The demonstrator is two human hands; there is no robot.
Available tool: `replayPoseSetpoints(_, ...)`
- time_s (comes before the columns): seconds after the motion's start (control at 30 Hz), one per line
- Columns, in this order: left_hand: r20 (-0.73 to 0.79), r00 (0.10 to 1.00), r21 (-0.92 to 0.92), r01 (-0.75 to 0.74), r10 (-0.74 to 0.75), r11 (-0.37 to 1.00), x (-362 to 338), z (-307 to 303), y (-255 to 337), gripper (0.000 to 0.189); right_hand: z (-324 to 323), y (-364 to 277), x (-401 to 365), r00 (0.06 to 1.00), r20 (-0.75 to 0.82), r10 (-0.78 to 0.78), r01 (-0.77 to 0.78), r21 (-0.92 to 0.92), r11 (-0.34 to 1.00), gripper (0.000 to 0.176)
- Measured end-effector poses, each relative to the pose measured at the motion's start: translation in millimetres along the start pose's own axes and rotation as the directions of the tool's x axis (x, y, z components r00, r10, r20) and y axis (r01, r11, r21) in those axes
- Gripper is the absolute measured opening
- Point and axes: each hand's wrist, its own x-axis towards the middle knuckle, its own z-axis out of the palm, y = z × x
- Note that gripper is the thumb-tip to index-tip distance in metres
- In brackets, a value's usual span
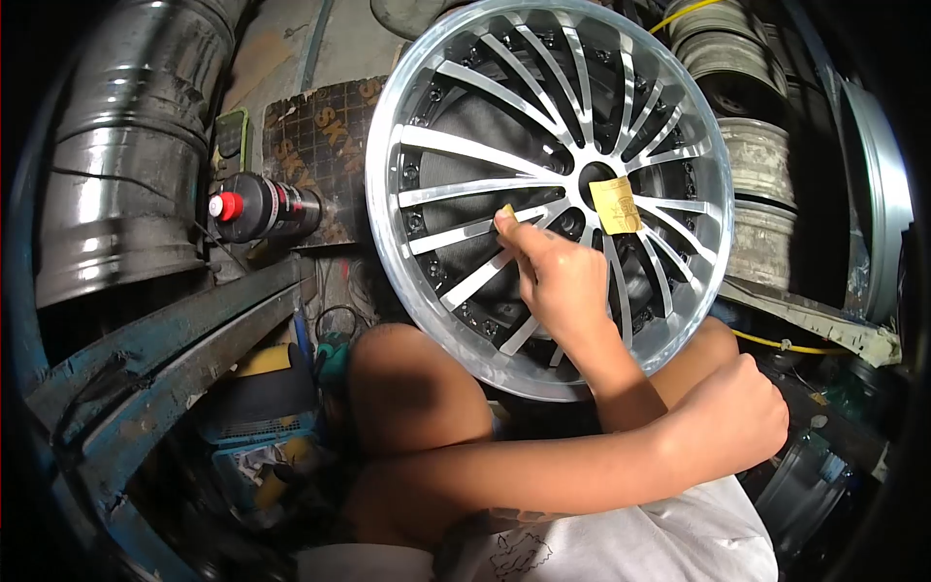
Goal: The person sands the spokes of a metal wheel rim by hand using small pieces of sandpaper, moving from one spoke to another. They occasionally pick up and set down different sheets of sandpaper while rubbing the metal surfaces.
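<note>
A large alloy wheel rim (427, 141) with polished spokes and dark gaps between them stands tilted in front of me. My right hand (562, 276) is over its lower left spokes, thumb and finger pinched on a small yellow piece (506, 211), mostly hidden by the fingertips. Near the hub, a yellow paper label (616, 206) with handwriting lies across the spokes. My left forearm crosses in front of my right arm. At its end my left hand (732, 422) is closed in a fist below the rim's lower right edge; whatever it may hold is hidden.
A dark bottle with a red cap (228, 206) lies beside a worn printed board (325, 145). Shiny metal drums (126, 194) are at left, above a blue metal frame (165, 349). Stacked wheels (756, 155) stand at right, with a yellow hose (790, 345) below.
</note>
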Motion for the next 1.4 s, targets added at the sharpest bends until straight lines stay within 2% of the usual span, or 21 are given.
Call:
replayPoseSetpoints(0.1, -0.002, 1.000, 0.010, 0.013, -0.013, 1.000, 0, -1, -3, 0.012, -8, -4, 5, 0.998, 0.068, 0.008, -0.006, -0.035, 0.999, 0.025)
replayPoseSetpoints(0.2, -0.016, 1.000, -0.006, 0.002, -0.002, 1.000, 1, -2, -1, 0.012, -8, 2, 6, 0.997, 0.070, -0.020, 0.021, -0.008, 1.000, 0.023)
replayPoseSetpoints(0.33, -0.042, 0.999, -0.007, 0.005, -0.005, 1.000, 0, 2, 0, 0.012, -20, -8, 14, 0.996, -0.083, -0.035, 0.048, 0.164, 0.985, 0.023)
replayPoseSetpoints(0.37, -0.056, 0.998, -0.007, -0.002, 0.002, 1.000, -1, 3, 0, 0.012, -13, -5, 15, 0.996, -0.077, -0.033, 0.041, 0.103, 0.994, 0.021)
replayPoseSetpoints(0.47, -0.056, 0.998, -0.029, 0.018, -0.020, 0.999, 0, -3, 1, 0.013, -10, -1, 4, 0.996, 0.094, -0.001, 0.003, -0.017, 1.000, 0.018)
replayPoseSetpoints(0.5, -0.045, 0.999, -0.022, 0.018, -0.019, 1.000, 1, -7, -1, 0.013, -19, -4, 6, 0.972, 0.231, 0.031, -0.011, -0.089, 0.996, 0.019)
replayPoseSetpoints(0.6, -0.011, 1.000, -0.025, -0.002, 0.001, 1.000, 0, -8, 1, 0.012, -6, -4, 12, 1.000, -0.008, 0.008, -0.008, 0.101, 0.995, 0.021)
replayPoseSetpoints(0.63, -0.015, 1.000, -0.019, -0.001, 0.000, 1.000, -1, -7, 2, 0.012, 9, -1, 13, 0.996, -0.089, 0.010, 0.013, 0.263, 0.965, 0.015)
replayPoseSetpoints(0.73, -0.028, 1.000, -0.011, 0.002, -0.002, 1.000, 1, -6, -1, 0.011, -11, 8, 6, 0.986, 0.166, 0.020, -0.063, 0.255, 0.965, 0.010)
replayPoseSetpoints(0.77, -0.021, 1.000, -0.036, -0.009, 0.008, 0.999, 1, -2, 3, 0.011, -16, 5, 11, 0.993, 0.115, 0.011, -0.042, 0.267, 0.963, 0.010)
replayPoseSetpoints(0.8, -0.024, 1.000, -0.033, -0.007, 0.007, 0.999, 1, -1, 4, 0.011, -21, 0, 15, 0.992, 0.082, 0.100, -0.117, 0.238, 0.964, 0.014)
replayPoseSetpoints(0.87, -0.024, 1.000, -0.021, -0.002, 0.002, 1.000, 1, -2, 3, 0.011, 2, 9, 15, 0.998, -0.058, -0.007, 0.021, 0.245, 0.969, 0.018)
replayPoseSetpoints(0.93, 0.010, 1.000, -0.004, -0.003, 0.003, 1.000, 1, -3, 4, 0.011, -14, 9, 5, 0.993, 0.107, -0.051, 0.044, 0.072, 0.996, 0.026)
replayPoseSetpoints(1.0, 0.011, 1.000, -0.002, 0.009, -0.009, 1.000, 0, -3, 3, 0.011, -28, -4, 7, 0.992, 0.113, -0.062, 0.066, -0.039, 0.997, 0.024)
replayPoseSetpoints(1.1, -0.037, 0.999, -0.012, 0.003, -0.003, 1.000, 0, -1, 4, 0.011, -3, 4, 12, 0.997, 0.044, -0.066, 0.076, -0.292, 0.954, 0.021)
replayPoseSetpoints(1.13, -0.051, 0.999, -0.016, 0.005, -0.006, 1.000, -1, 1, 5, 0.012, -2, 4, 9, 0.982, -0.021, -0.187, 0.174, -0.279, 0.944, 0.027)
replayPoseSetpoints(1.2, -0.056, 0.998, 0.010, 0.014, -0.014, 1.000, 0, -2, -1, 0.012, -18, 1, 8, 0.983, 0.139, -0.120, 0.155, -0.280, 0.948, 0.025)
replayPoseSetpoints(1.23, -0.035, 0.999, 0.013, 0.011, -0.010, 1.000, 0, -4, 0, 0.012, -22, -2, 12, 0.986, 0.054, -0.157, 0.166, -0.269, 0.949, 0.025)
replayPoseSetpoints(1.27, -0.012, 1.000, 0.015, -0.003, 0.003, 1.000, 0, -5, 1, 0.012, -15, 0, 15, 0.976, -0.101, -0.191, 0.162, -0.237, 0.958, 0.029)
replayPoseSetpoints(1.37, -0.018, 1.000, -0.012, 0.001, -0.001, 1.000, -2, -7, 3, 0.012, 1, 15, 1, 0.988, -0.019, -0.150, 0.141, -0.250, 0.958, 0.033)
replayPoseSetpoints(1.4, -0.008, 1.000, 0.003, -0.003, 0.003, 1.000, -1, -9, -1, 0.012, -5, 12, 9, 0.986, -0.050, -0.161, 0.146, -0.215, 0.966, 0.032)
